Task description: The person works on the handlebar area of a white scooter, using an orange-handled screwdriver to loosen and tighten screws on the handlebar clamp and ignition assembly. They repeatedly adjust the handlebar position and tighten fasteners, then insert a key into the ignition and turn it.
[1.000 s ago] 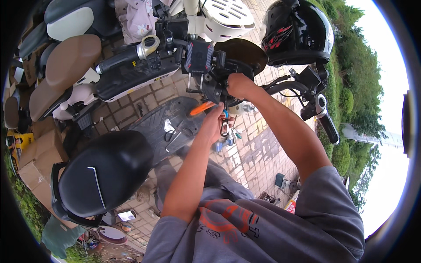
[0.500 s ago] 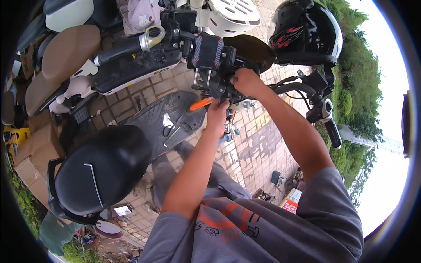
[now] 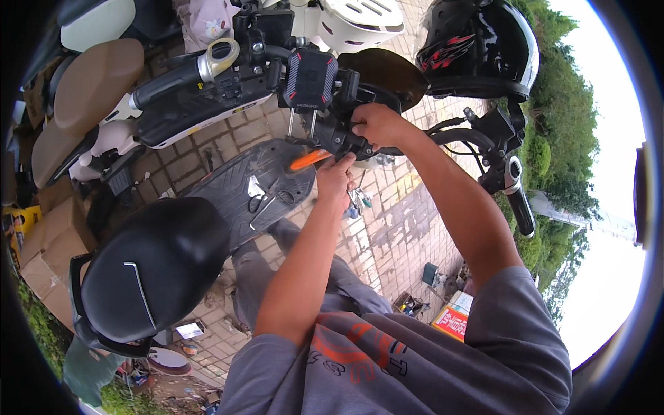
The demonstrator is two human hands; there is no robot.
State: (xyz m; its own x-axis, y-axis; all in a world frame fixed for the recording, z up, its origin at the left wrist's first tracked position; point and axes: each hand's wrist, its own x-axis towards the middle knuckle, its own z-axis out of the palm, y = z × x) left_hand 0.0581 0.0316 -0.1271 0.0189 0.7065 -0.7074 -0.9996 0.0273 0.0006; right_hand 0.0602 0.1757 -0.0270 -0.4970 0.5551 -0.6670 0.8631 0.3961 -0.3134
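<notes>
Both of my hands work at the black steering column [image 3: 340, 133] of a scooter, below its handlebar. My left hand [image 3: 334, 184] is closed at the column's lower side, its thumb and fingers pressed together near a bright orange, handle-like piece [image 3: 309, 160]. I cannot tell whether the fingers grip that piece. Just above and to the right, my right hand [image 3: 379, 127] is curled against the column with bent fingers. What its fingertips hold is hidden. A black phone holder [image 3: 311, 77] with red corners sits on the handlebar, beside my right hand.
Scissors and a bent rod lie on the black footboard [image 3: 266, 183]. An L-shaped hex key [image 3: 141, 296] rests on the black seat [image 3: 183, 249]. A black helmet [image 3: 477, 52] hangs at the far right, above the right handlebar grip [image 3: 521, 211]. Another scooter's brown seat [image 3: 97, 83] stands left.
The whole view has shifted slightly, so the scooter appears a little farther left. My hands stay at the column, with the right one slightly lower against it.
</notes>
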